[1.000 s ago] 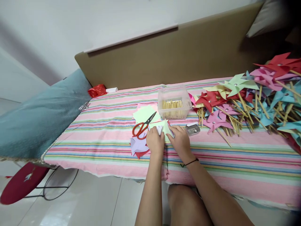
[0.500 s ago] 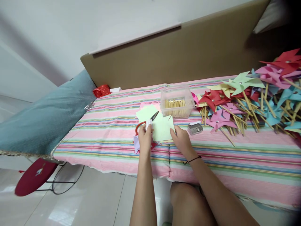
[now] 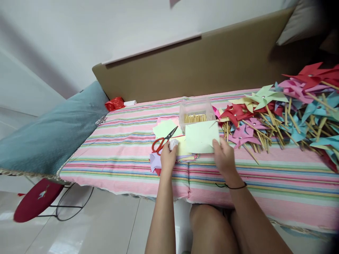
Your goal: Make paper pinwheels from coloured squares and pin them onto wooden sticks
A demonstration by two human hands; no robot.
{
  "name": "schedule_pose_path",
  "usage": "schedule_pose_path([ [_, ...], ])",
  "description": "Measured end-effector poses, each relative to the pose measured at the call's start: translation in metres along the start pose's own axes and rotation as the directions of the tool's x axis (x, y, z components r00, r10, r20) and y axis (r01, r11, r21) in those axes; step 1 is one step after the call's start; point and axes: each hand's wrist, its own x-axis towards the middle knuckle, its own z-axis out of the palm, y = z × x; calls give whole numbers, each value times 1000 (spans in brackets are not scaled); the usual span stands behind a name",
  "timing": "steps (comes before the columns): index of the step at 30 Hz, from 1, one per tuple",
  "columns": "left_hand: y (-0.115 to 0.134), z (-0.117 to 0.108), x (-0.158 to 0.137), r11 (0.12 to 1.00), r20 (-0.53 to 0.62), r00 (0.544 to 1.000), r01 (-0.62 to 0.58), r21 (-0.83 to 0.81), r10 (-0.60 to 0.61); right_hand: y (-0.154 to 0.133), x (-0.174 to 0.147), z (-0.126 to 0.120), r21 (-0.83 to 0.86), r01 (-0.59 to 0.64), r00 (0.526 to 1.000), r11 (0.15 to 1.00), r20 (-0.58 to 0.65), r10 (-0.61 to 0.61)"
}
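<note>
Left hand (image 3: 168, 158) and right hand (image 3: 225, 158): bare. Forearms (image 3: 162, 208): bare as far as visible. Right wrist (image 3: 235, 179): one thin black cord (image 3: 238, 188), loose end projecting on the thumb side. Knee (image 3: 209, 225): bare.

**A Pinch on Either Side**

Your left forearm (image 3: 161, 211) rises nearly straight from the lower edge to your left hand (image 3: 168, 157), which is curled into a pinch. Your right forearm (image 3: 255, 211) slants in from lower right; your right hand (image 3: 224, 156) pinches too, well apart from the left.
</note>
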Motion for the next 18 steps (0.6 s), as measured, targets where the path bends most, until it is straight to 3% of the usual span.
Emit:
schedule_pose_path([
  [4,12,10,-4,968,3,995,-95,234,97,-2,-6,-36,233,-82,973,969,-190,128],
  [9,25,14,-11,919,-39,984,-149,365,174,1,-34,-66,455,-226,941,861,-126,313],
  [12,30,4,-35,931,-135,957,-208,298,257,1,-63,-80,577,-307,911,757,-53,409],
  [14,31,-2,-64,975,-156,963,-215,54,221,0,-84,-89,625,-364,877,690,-19,480],
  [15,32,-4,-82,981,-98,985,-152,-123,141,-1,-95,-93,638,-398,859,659,7,512],
  [16,32,-5,-101,955,51,997,-38,-293,56,-3,-105,-98,647,-430,841,630,34,539],
  [17,33,-4,-120,899,244,970,106,-426,1,-5,-115,-102,655,-450,828,606,53,558],
  [18,34,-3,-139,822,418,908,262,-505,-33,-8,-123,-105,658,-459,822,597,59,567],
])
